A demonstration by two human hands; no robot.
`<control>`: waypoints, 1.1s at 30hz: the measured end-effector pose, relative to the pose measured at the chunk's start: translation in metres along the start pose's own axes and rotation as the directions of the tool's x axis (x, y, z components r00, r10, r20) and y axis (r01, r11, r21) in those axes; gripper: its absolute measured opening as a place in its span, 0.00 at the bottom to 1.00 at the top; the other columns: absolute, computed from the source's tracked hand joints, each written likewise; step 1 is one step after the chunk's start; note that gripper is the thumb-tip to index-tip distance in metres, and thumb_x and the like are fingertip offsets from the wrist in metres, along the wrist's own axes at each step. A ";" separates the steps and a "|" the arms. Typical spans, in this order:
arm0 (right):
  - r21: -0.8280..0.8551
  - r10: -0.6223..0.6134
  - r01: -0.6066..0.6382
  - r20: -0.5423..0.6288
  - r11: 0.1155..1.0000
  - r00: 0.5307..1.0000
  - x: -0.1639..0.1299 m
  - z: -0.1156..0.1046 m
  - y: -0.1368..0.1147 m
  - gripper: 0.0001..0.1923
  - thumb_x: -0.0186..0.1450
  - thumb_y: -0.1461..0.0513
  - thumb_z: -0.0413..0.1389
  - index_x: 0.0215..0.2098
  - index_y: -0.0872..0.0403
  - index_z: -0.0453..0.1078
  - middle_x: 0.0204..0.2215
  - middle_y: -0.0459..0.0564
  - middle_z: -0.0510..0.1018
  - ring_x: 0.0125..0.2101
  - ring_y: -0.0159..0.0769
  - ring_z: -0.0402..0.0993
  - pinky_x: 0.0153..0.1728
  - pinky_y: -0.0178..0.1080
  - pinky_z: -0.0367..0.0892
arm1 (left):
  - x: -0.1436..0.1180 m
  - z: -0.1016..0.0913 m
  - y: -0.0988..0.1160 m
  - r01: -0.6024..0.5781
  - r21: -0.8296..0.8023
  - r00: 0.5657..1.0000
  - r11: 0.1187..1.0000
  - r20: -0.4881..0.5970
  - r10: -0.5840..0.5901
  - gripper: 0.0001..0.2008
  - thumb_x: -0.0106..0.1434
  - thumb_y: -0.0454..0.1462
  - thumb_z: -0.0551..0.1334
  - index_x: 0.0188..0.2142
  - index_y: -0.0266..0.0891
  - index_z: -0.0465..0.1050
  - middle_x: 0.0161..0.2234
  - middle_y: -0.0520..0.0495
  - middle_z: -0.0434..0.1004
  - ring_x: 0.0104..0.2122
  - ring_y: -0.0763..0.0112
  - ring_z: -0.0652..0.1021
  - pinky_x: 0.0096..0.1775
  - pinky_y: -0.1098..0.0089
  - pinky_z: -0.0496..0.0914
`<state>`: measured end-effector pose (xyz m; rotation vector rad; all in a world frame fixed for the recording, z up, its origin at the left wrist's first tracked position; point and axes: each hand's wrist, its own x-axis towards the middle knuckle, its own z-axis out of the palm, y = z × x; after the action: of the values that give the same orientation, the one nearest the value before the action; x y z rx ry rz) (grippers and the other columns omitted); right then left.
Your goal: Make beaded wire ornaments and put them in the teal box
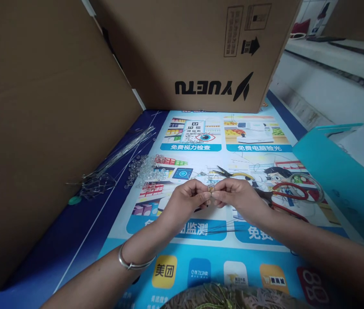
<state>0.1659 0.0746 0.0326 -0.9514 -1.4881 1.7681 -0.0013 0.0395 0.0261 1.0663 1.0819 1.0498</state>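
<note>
My left hand (192, 195) and my right hand (233, 194) meet over the middle of the printed mat, thumbs and forefingers pinched together. Between the fingertips is a small clear bead (211, 188), mostly covered, so its exact shape is hard to make out. Just beyond the hands lie pliers (238, 174) with yellow handles and dark, parted jaws. Scissors with red handles (289, 191) rest beside my right wrist. To the left of my left hand spreads a pile of clear beads (146, 171). Several thin dark wires (222, 228) lie below the hands.
A bundle of thin silvery wires (125, 148) leans along the brown cardboard panel (49, 111) at left. Another cardboard panel (201, 47) with upside-down lettering stands at the back. A turquoise box (339, 171) sits at right. A green disc (74, 200) lies near the wire ends.
</note>
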 end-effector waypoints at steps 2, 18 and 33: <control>-0.006 -0.009 0.009 -0.001 1.000 1.000 -0.001 0.000 0.000 0.10 0.55 0.58 0.58 0.30 0.57 0.69 0.22 0.45 0.72 0.25 0.28 0.70 0.29 0.35 0.68 | -0.001 0.001 0.000 -0.005 0.015 1.000 1.000 0.000 0.005 0.06 0.57 0.36 0.61 0.29 0.36 0.65 0.24 0.51 0.72 0.25 0.76 0.71 0.29 0.73 0.67; -0.041 -0.006 0.006 -0.009 0.999 1.000 0.000 0.000 0.003 0.10 0.56 0.57 0.56 0.31 0.57 0.67 0.23 0.45 0.72 0.26 0.28 0.70 0.30 0.35 0.67 | 0.000 0.004 -0.002 -0.011 0.064 1.000 0.998 -0.009 0.011 0.06 0.57 0.36 0.60 0.28 0.36 0.63 0.23 0.53 0.69 0.24 0.77 0.70 0.28 0.73 0.66; -0.830 0.229 0.551 0.522 -0.085 0.822 -0.045 0.005 -0.022 0.09 0.49 0.74 0.52 0.23 0.56 0.67 0.23 0.52 0.71 0.22 0.34 0.63 0.21 0.35 0.49 | -0.009 -0.054 0.053 -0.400 0.897 0.856 0.189 0.439 -0.272 0.09 0.54 0.29 0.54 0.25 0.41 0.71 0.25 0.52 0.74 0.26 0.71 0.72 0.28 0.73 0.58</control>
<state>0.1865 0.0383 0.0607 -0.6842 -3.3274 0.2175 -0.0620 0.0462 0.0718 2.3366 1.2177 -0.1731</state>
